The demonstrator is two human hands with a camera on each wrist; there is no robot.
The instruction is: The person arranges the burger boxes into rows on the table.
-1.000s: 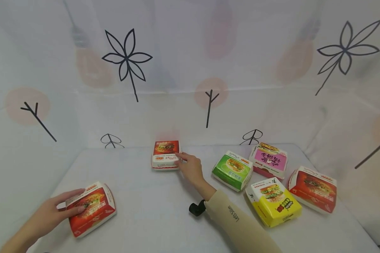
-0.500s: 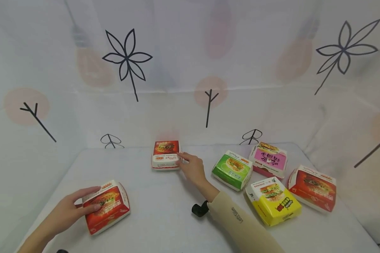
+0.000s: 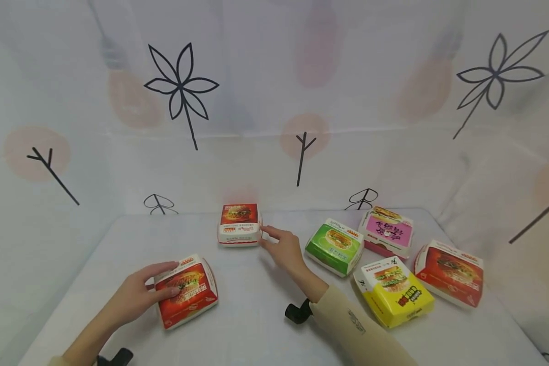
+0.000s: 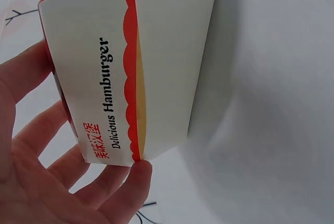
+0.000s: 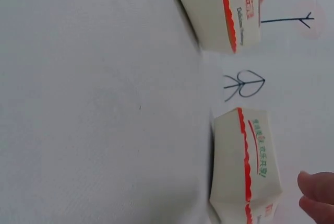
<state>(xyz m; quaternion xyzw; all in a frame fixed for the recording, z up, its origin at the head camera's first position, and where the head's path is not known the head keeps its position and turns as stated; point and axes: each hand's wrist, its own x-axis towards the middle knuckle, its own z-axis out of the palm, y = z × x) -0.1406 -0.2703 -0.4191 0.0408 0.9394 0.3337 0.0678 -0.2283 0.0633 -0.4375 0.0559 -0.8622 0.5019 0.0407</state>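
Note:
My left hand [image 3: 134, 295] grips a red hamburger box [image 3: 187, 292] by its left side, thumb and fingers on its lid and edges. In the left wrist view the fingers curl round the white side of this box [image 4: 99, 78]. Farther back stands another red and white box [image 3: 239, 223]. My right hand [image 3: 285, 249] is at its right side with fingertips close to it in the head view; in the right wrist view a gap shows between the fingertips [image 5: 313, 190] and that box [image 5: 250, 166].
On the right side of the white table [image 3: 256, 325] lie a green box [image 3: 335, 246], a pink box [image 3: 388, 232], a yellow box [image 3: 393, 291] and a red box [image 3: 450, 273], close together. A patterned cloth [image 3: 256, 168] hangs behind and at the sides.
My left hand has moved right with its red box, towards the middle. My right hand has let go of the back box and drawn slightly right; that box has stayed in place.

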